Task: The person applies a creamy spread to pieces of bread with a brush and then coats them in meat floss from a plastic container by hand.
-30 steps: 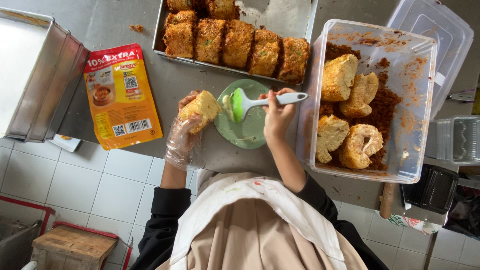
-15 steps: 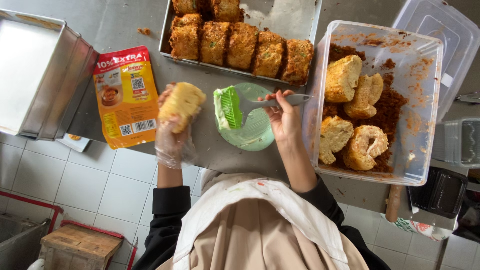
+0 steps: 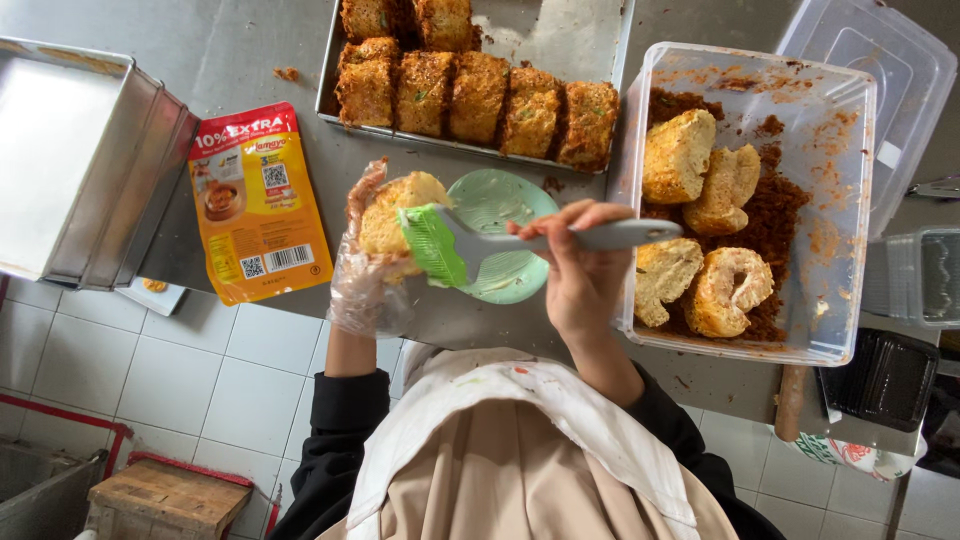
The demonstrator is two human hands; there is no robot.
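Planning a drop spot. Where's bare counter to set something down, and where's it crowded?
Free: steel strip between the orange pouch and baking tray, and counter above the pouch. Crowded: centre, where left hand holds a roll, right hand brushes over the green plate, beside the plastic tub.

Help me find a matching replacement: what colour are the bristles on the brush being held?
Bright green, on a grey handle; the brush shows best in the head view.

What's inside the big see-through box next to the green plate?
Inside the clear plastic box lie four pale bread rolls on a bed of reddish-brown crumbs. The rolls cover part of the crumbs, and the crumbs hide most of the box floor.
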